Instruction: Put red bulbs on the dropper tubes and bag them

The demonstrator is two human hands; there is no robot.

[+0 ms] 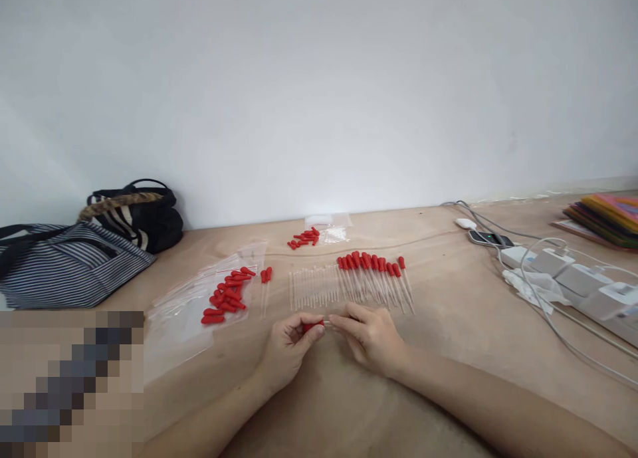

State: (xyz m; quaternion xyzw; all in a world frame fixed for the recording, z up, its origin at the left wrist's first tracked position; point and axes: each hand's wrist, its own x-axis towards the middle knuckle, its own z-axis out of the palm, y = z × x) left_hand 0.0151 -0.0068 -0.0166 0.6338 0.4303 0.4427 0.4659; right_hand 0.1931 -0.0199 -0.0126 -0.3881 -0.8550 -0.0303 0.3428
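Between the thumb and fingers of my left hand [288,349] is a red rubber dropper bulb [313,326]. My right hand [373,342] pinches a thin clear glass tube [327,323], its end at the mouth of the bulb; how deep it sits inside I cannot tell. Just beyond my hands lies a row of bare glass tubes [313,287]. To their right several droppers with red bulbs [369,262] lie side by side. Two more red-bulbed droppers [266,275] lie left of the row.
Loose red bulbs [228,295] lie on clear plastic bags [184,312] at left. A smaller bulb pile [304,237] is near the wall. Bags of striped cloth [80,262] stand at far left. Chargers on a power strip [583,278], cables and a stack of coloured sheets [605,219] occupy the right.
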